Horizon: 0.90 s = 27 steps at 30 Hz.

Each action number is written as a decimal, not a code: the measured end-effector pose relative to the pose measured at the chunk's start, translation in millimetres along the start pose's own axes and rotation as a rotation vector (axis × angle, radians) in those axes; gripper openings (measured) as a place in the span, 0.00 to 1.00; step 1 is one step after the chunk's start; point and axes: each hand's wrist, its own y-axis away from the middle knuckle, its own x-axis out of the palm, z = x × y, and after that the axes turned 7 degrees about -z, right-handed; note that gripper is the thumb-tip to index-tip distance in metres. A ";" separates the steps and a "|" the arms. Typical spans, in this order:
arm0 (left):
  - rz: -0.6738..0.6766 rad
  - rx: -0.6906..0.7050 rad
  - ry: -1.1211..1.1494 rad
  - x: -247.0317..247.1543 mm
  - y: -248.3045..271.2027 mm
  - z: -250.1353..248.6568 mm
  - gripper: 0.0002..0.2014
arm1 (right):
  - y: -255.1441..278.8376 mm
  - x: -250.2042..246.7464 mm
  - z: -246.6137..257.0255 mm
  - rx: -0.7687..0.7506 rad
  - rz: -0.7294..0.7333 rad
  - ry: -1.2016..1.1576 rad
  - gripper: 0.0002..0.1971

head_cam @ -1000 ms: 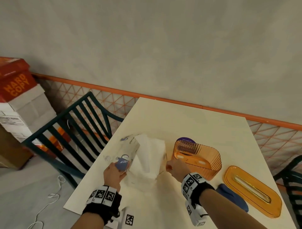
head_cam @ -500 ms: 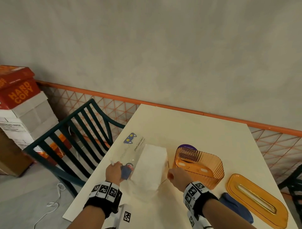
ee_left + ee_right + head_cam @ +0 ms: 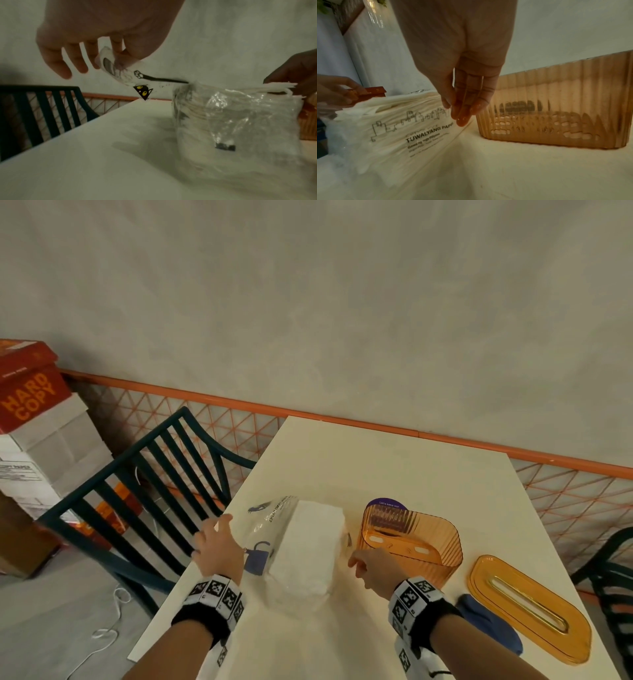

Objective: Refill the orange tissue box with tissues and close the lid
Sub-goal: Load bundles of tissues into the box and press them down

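Across the pale table (image 3: 394,474), my left hand (image 3: 219,546) pinches the loose wrapper flap (image 3: 120,70); my right hand (image 3: 373,568) pinches the tissues (image 3: 308,549). At three o'clock stands the open orange box (image 3: 411,539), lid (image 3: 527,611) beyond. Pulling unevenly could spill the tissues.

Tissue pack (image 3: 305,546) left of box (image 3: 411,542); lid (image 3: 529,607) right; all on table (image 3: 394,470).

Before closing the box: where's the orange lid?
In the head view, the orange lid lies flat at the table's right edge, right of the open tissue box.
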 end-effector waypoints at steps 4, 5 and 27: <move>-0.098 0.266 -0.153 -15.1 2.4 -22.7 0.18 | 4.4 -11.7 -3.5 -0.026 -0.074 -0.034 0.19; -0.109 0.369 -0.174 -18.2 6.9 -34.0 0.15 | 5.5 -16.7 -5.5 -0.026 -0.103 -0.025 0.19; 0.330 0.374 -0.066 26.6 50.9 -113.2 0.15 | 12.1 -55.4 -115.3 0.649 -0.239 0.037 0.17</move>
